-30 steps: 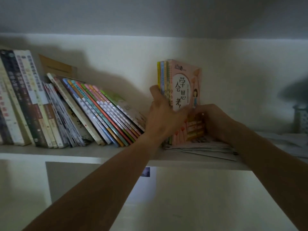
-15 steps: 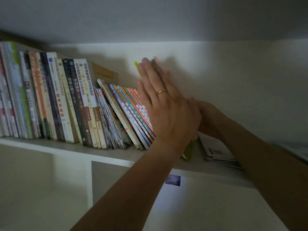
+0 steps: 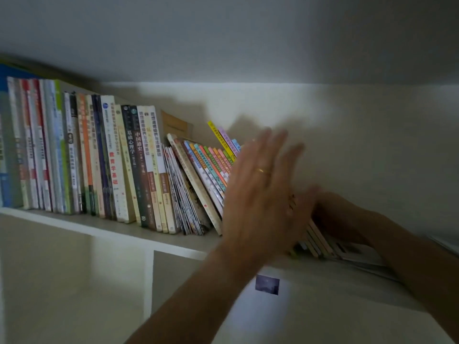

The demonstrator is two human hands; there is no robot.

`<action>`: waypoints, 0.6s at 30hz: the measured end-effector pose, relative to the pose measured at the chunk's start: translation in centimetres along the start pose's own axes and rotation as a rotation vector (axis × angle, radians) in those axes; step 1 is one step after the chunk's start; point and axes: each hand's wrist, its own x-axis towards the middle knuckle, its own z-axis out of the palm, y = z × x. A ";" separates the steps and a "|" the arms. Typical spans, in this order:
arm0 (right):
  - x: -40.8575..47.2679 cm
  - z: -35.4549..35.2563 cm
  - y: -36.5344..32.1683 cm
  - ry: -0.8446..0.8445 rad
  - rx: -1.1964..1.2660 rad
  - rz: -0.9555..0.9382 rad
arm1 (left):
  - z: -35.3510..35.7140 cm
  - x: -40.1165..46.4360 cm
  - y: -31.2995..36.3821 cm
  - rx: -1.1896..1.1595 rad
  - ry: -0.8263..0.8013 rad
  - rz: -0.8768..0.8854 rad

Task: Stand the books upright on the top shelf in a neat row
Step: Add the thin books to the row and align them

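Observation:
On the white top shelf [image 3: 74, 220] a long row of books [image 3: 111, 157] stands upright at the left. To its right, several thin colourful books [image 3: 206, 167] lean left against that row. A bundle with a yellow spine [image 3: 219, 135] leans on them, its lower ends [image 3: 315, 238] showing under my hands. My left hand [image 3: 260, 194], flat with fingers stretched and a ring on one finger, presses on the bundle's cover. My right hand [image 3: 335, 214] sits behind it at the bundle's foot, mostly hidden. A flat pile of thin books [image 3: 357, 253] lies under my right wrist.
A brown book [image 3: 175, 125] stands at the back wall behind the row. Below the shelf are compartments split by a white divider [image 3: 147, 281]. A small dark label [image 3: 267, 284] is on the lit panel below. The ceiling is close above the books.
The bundle, held upright one second ago, now leans left onto the slanted books. My left hand has gone from gripping its spine to lying flat on it. The view has turned left.

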 end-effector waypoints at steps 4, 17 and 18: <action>-1.6 0.6 -0.8 0.246 -0.235 -0.021 | -5.1 5.9 -5.4 0.025 0.077 -0.512; -7.9 -3.2 -0.2 0.040 -0.464 -0.119 | -5.7 6.6 -8.2 0.042 -0.417 -0.239; -7.8 -3.0 -0.3 0.045 -0.476 -0.137 | -5.9 6.7 -8.0 0.051 -0.441 -0.231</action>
